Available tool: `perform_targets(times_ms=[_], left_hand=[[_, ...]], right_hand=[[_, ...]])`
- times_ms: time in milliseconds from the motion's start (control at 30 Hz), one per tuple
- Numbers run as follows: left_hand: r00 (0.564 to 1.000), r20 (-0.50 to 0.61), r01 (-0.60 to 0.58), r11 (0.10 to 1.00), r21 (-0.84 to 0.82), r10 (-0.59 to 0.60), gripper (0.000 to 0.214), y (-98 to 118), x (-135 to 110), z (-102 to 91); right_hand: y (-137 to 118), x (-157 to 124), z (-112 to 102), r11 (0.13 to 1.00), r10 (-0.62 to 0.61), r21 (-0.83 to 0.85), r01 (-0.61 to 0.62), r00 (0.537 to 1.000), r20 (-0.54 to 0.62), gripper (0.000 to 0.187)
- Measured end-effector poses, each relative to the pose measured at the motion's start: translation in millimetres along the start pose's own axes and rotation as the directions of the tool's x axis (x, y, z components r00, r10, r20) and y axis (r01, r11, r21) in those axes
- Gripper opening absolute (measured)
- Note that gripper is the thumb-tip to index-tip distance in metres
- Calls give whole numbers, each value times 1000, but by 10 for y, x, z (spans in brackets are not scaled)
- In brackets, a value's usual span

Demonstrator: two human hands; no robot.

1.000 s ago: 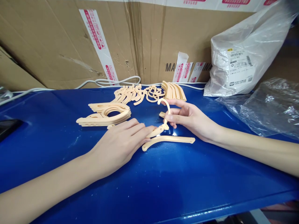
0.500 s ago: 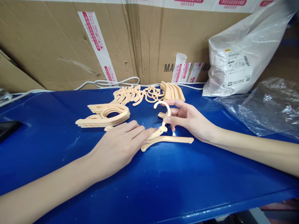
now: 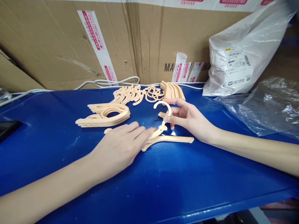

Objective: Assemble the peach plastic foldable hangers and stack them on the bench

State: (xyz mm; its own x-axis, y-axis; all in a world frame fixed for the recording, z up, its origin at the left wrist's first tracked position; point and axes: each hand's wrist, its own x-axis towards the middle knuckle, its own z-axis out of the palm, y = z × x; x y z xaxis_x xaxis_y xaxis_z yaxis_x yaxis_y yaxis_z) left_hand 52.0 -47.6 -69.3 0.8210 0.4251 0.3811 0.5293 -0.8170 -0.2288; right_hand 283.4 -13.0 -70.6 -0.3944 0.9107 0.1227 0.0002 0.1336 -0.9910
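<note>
My right hand (image 3: 183, 116) pinches a cream plastic hanger hook (image 3: 166, 107), its curved end pointing up and left. The hook's base meets a hanger arm (image 3: 157, 133) that my left hand (image 3: 125, 141) is closed around; whether the two are joined I cannot tell. Most of that arm lies hidden under my left fingers, and a rounded end shows at the far left of the hand. Just below, another hanger arm (image 3: 173, 138) rests on the table. One more cream piece (image 3: 161, 114) shows partly behind my right fingers.
Stacked hanger pieces (image 3: 105, 119) lie left of centre. Behind are a pile of loose hooks (image 3: 149, 93) and a row of hanger arms (image 3: 173, 90). A white cable (image 3: 98, 83) runs before a cardboard box (image 3: 149, 40). A plastic bag (image 3: 230, 67) stands right; a dark object (image 3: 9, 129) lies left.
Almost nothing differs. Both hands keep their hold on the hook and the hanger arm, with only a slight shift of the fingers.
</note>
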Motion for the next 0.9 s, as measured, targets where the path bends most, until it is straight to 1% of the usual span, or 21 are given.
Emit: perform_targets(times_ms=[167, 500, 900], left_hand=[[1000, 5, 2, 999, 49, -3, 32, 23, -21, 2], [997, 77, 18, 995, 99, -26, 41, 44, -37, 5], [998, 65, 16, 990, 139, -25, 41, 49, -37, -17]], right_hand=[[14, 8, 4, 1000, 1, 0, -1, 1000, -2, 52], [-9, 1, 0, 999, 11, -47, -11, 1000, 1, 52], [-12, -4, 2, 999, 27, -45, -26, 1000, 10, 51]])
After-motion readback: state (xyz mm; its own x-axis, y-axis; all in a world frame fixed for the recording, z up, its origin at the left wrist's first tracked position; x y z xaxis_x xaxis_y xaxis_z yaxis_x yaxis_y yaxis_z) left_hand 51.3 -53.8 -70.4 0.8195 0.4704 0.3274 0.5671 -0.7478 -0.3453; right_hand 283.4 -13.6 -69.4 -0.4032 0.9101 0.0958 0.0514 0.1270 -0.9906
